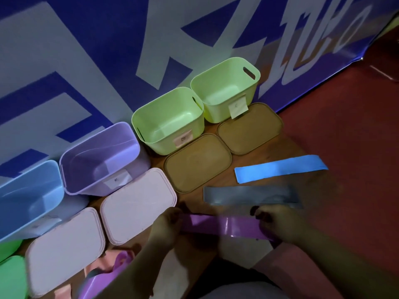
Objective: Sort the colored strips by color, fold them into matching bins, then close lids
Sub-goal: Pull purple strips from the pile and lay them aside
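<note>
A purple strip (222,226) is stretched between my hands. My left hand (166,227) pinches its left end and my right hand (278,223) grips its right end. Beyond it a grey strip (250,194) and a blue strip (280,168) lie flat on the wooden board. Open bins stand in a row at the back: a blue bin (28,199), a purple bin (101,158) and two green bins (168,124) (226,89). In front of them lie two pale lids (64,249) (138,203) and two tan lids (197,162) (250,128).
A blue and white banner (86,61) hangs behind the bins. Red floor (345,126) lies to the right. More purple and pink strips (103,277) pile at the bottom left, beside green items (10,275) at the left edge.
</note>
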`<action>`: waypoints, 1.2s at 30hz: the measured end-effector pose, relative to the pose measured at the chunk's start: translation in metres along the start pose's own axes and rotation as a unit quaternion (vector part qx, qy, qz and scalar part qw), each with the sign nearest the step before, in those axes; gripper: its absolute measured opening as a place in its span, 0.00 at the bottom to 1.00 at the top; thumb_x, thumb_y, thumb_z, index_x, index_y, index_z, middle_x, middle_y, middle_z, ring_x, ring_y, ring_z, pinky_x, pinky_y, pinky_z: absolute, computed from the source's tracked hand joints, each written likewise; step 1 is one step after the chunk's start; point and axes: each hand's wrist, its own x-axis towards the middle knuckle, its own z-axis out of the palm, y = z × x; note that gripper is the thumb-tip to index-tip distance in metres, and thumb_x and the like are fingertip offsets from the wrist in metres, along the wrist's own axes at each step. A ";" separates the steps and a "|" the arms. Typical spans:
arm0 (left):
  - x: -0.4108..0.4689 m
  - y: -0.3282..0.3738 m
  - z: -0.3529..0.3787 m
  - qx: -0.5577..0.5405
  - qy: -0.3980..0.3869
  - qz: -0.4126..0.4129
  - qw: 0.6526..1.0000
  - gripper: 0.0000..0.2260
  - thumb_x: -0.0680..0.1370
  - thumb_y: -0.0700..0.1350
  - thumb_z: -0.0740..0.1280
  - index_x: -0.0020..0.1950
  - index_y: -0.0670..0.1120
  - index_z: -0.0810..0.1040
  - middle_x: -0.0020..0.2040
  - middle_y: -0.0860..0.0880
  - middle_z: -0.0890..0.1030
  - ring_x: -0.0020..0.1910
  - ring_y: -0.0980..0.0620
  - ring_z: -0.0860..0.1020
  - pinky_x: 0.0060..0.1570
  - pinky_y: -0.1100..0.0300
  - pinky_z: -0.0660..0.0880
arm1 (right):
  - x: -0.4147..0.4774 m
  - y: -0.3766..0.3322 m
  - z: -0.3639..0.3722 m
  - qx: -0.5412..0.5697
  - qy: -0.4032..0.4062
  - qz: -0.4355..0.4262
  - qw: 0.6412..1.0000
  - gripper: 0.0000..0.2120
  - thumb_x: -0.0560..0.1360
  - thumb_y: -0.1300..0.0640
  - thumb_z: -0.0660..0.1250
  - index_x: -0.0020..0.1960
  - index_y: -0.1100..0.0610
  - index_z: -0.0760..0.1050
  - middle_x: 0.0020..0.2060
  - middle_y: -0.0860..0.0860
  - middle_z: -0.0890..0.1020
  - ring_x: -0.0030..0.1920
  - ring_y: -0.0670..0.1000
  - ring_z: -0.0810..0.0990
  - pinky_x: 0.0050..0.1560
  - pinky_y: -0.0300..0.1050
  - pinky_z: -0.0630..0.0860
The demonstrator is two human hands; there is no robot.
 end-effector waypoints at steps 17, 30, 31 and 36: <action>-0.095 -0.073 -0.051 0.055 0.204 0.029 0.977 0.11 0.73 0.43 0.75 0.54 0.52 0.80 0.46 0.61 0.77 0.42 0.64 0.77 0.43 0.74 0.70 | 0.039 -0.105 0.062 -0.079 -0.015 -0.126 0.989 0.13 0.69 0.49 0.70 0.53 0.48 0.79 0.48 0.46 0.81 0.46 0.50 0.81 0.46 0.41 0.72; -0.165 -0.179 -0.107 0.035 0.231 -0.047 0.971 0.18 0.72 0.46 0.76 0.59 0.57 0.78 0.54 0.60 0.78 0.47 0.60 0.78 0.43 0.71 0.70 | 0.031 -0.243 0.153 -0.080 -0.092 -0.224 0.967 0.13 0.74 0.50 0.69 0.58 0.46 0.77 0.55 0.43 0.78 0.51 0.43 0.78 0.49 0.33 0.69; -0.167 -0.188 -0.113 0.044 0.230 -0.046 0.971 0.18 0.71 0.47 0.76 0.59 0.57 0.78 0.54 0.59 0.78 0.47 0.59 0.78 0.44 0.67 0.73 | 0.030 -0.253 0.159 -0.079 -0.089 -0.220 0.968 0.13 0.74 0.51 0.69 0.58 0.47 0.77 0.54 0.43 0.77 0.51 0.44 0.77 0.48 0.33 0.68; -0.164 -0.225 -0.145 0.047 0.186 0.020 0.981 0.19 0.70 0.48 0.74 0.60 0.54 0.78 0.52 0.56 0.75 0.48 0.53 0.76 0.47 0.59 0.74 | 0.025 -0.298 0.187 -0.114 -0.042 -0.221 0.968 0.14 0.71 0.53 0.68 0.57 0.48 0.78 0.53 0.44 0.78 0.54 0.48 0.77 0.50 0.33 0.66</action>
